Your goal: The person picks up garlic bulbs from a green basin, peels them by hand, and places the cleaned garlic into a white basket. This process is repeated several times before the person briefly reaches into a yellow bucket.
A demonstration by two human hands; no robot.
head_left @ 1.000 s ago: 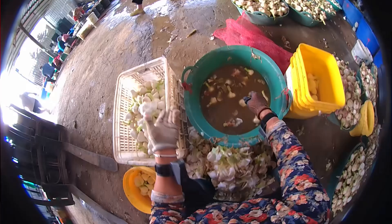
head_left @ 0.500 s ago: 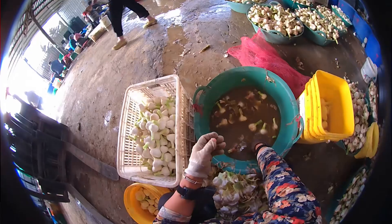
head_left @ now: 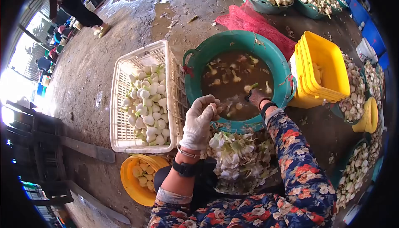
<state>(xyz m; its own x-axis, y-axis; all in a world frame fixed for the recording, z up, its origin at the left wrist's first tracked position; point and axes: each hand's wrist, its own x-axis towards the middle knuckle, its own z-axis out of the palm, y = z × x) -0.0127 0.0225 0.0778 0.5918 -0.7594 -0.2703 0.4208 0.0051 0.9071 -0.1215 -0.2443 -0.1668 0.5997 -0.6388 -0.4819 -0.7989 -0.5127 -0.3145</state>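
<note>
My left hand (head_left: pixel 201 119), in a white glove, is raised above the near left rim of a green tub (head_left: pixel 195 66). Its fingers are curled with the thumb pressed against them; whatever they hold is hidden. My right hand (head_left: pixel 258 97), in a dark glove, reaches into the brown water (head_left: pixel 216 87) at the tub's right side. Its fingertips are partly hidden, beside a garlic bulb (head_left: pixel 250 88) with a green stem. Several other bulbs float around. Below my hands lies a heap of garlic peelings (head_left: pixel 241 157).
Left of the tub stands a white crate (head_left: pixel 141 150) holding peeled bulbs. A yellow bucket (head_left: pixel 124 182) with pale bulbs sits in front. Stacked yellow buckets (head_left: pixel 332 68) stand right, and a red net (head_left: pixel 259 26) lies behind. Full garlic basins (head_left: pixel 266 5) line the back; a person (head_left: pixel 79 5) walks far left.
The view has tipped downward. My right hand has moved farther out over the water and shows more. My left hand stays curled near the rim. The walking person has moved left.
</note>
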